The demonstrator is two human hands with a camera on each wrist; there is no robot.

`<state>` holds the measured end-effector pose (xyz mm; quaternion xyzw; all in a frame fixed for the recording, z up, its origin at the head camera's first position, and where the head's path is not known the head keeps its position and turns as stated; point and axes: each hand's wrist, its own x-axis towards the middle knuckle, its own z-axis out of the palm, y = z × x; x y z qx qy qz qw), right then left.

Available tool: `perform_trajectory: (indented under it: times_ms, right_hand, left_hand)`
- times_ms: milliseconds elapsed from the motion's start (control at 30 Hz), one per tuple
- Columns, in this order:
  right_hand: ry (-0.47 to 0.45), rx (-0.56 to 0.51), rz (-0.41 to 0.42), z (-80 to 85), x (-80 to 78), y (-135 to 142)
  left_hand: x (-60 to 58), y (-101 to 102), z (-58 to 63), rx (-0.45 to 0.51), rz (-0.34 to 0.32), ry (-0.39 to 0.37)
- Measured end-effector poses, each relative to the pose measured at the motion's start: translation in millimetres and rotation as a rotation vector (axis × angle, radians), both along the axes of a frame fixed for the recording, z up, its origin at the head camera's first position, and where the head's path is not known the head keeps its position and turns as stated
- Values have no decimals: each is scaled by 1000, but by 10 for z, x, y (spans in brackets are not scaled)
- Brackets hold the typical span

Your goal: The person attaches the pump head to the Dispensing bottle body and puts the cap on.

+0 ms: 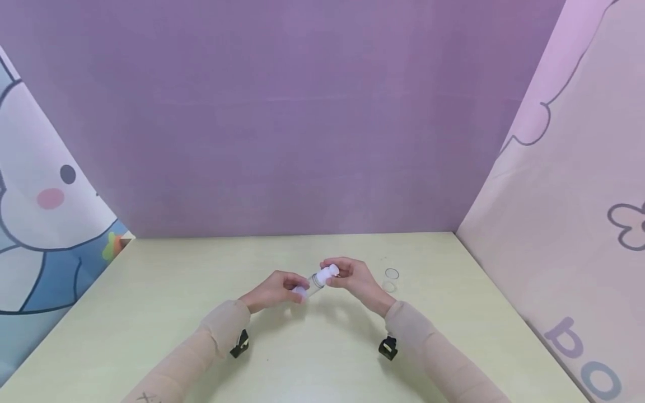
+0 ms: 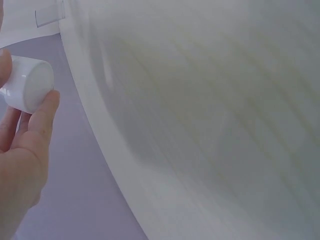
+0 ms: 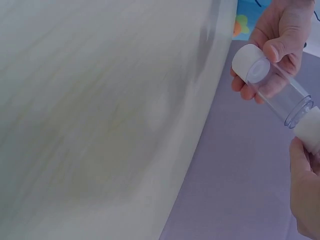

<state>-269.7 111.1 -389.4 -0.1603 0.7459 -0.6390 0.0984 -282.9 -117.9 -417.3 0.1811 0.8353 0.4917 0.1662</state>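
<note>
My left hand (image 1: 276, 288) grips the white base (image 1: 300, 291) of a small clear bottle (image 1: 313, 285), held tilted over the table. In the left wrist view the fingertips and thumb curl round that white base. My right hand (image 1: 355, 280) pinches the white top piece (image 1: 327, 273) at the bottle's upper end. From the right wrist view, the transparent wall shows an empty-looking inside, with ridges at the neck right by the white top piece (image 3: 310, 131). Whether the top is seated on the neck, I cannot tell.
Two thin rings, a dark-edged ring (image 1: 392, 273) and a paler ring (image 1: 389, 286), lie on the pale table (image 1: 322, 358) right of my right hand. A purple panel (image 1: 302, 123) stands behind the table, with printed panels at both sides. Black wrist devices sit below both wrists.
</note>
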Motion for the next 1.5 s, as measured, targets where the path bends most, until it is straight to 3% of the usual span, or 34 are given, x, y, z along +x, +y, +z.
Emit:
perform_trajectory:
  times_ms: [1167,1500]
  right_hand:
    - [14,40,-125,-40,-16,-50]
    - [46,90,-147,205,188,-93]
  left_hand:
    - [2,10,8,-9,27,-4]
    - [15,9,14,-3,15,0]
